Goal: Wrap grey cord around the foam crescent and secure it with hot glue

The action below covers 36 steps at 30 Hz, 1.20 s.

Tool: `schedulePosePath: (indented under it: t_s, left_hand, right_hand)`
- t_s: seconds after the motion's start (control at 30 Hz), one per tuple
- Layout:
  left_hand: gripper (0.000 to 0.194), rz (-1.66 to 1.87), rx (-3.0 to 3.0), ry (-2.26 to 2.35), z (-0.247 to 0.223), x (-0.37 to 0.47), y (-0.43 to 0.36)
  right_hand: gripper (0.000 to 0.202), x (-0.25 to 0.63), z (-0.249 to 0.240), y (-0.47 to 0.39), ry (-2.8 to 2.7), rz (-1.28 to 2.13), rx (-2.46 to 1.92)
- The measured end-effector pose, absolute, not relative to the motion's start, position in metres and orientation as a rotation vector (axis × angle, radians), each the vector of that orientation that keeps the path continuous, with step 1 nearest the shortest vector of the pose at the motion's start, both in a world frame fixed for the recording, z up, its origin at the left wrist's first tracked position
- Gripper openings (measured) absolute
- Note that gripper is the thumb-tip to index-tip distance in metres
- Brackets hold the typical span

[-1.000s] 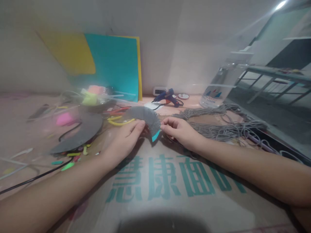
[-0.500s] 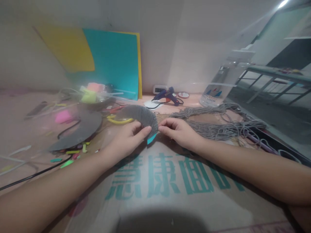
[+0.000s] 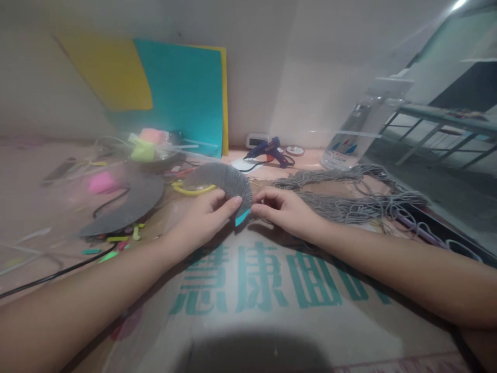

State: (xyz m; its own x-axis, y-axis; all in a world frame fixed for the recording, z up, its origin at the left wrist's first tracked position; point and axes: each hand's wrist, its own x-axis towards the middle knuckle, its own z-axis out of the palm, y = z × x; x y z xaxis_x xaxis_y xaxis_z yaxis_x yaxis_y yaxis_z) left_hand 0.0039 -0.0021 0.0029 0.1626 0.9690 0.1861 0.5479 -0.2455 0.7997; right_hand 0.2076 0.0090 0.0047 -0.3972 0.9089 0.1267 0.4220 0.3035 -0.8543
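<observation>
My left hand point(image 3: 212, 212) is closed on a curved card crescent point(image 3: 233, 182) wrapped closely in grey yarn, the thumb lying on its front. A bare teal tip point(image 3: 242, 217) of the card sticks out at its lower end. Right beside that end, my right hand point(image 3: 280, 207) is pinched with thumb and forefinger together, apparently on the grey yarn; the strand itself is too fine to make out clearly. Behind and to the right of this hand lies a loose hank of grey yarn point(image 3: 345, 207).
A blue glue gun point(image 3: 267, 150) stands behind my hands, near a clear plastic bottle point(image 3: 345, 140). To the left are a grey crescent piece point(image 3: 134, 207), a yellow ring-shaped thing point(image 3: 190, 190), clay bits and a black cable point(image 3: 58, 274). Teal card point(image 3: 186, 98) leans on the wall.
The view has shifted slightly. My right hand stays pinched beside the crescent's lower end, slightly lower against it; my left hand keeps its hold.
</observation>
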Motion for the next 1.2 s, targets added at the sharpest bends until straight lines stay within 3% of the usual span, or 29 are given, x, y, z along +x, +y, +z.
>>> schedulePosePath:
  t_s: [0.33, 0.63, 0.87, 1.03, 1.2]
  left_hand:
    - [0.045, 0.964, 1.906, 1.400, 0.000, 0.002, -0.001]
    - [0.043, 0.910, 1.928, 1.305, 0.000, 0.000, 0.000]
    - [0.021, 1.140, 1.812, 1.046, -0.009, 0.002, 0.004]
    - [0.032, 1.037, 1.931, 0.974, -0.010, 0.002, 0.000]
    - [0.029, 1.000, 1.959, 1.020, -0.010, -0.001, -0.001]
  right_hand:
    - [0.020, 0.205, 0.004, 0.008, -1.760, 1.319, -1.106]
    - [0.024, 0.205, 0.005, 0.009, -1.760, 1.329, -1.129]
    - [0.023, 0.205, 0.007, 0.008, -1.658, 1.315, -1.113]
    - [0.024, 0.206, 0.006, 0.009, -1.695, 1.266, -1.099]
    - [0.022, 0.205, 0.005, 0.008, -1.755, 1.221, -1.120]
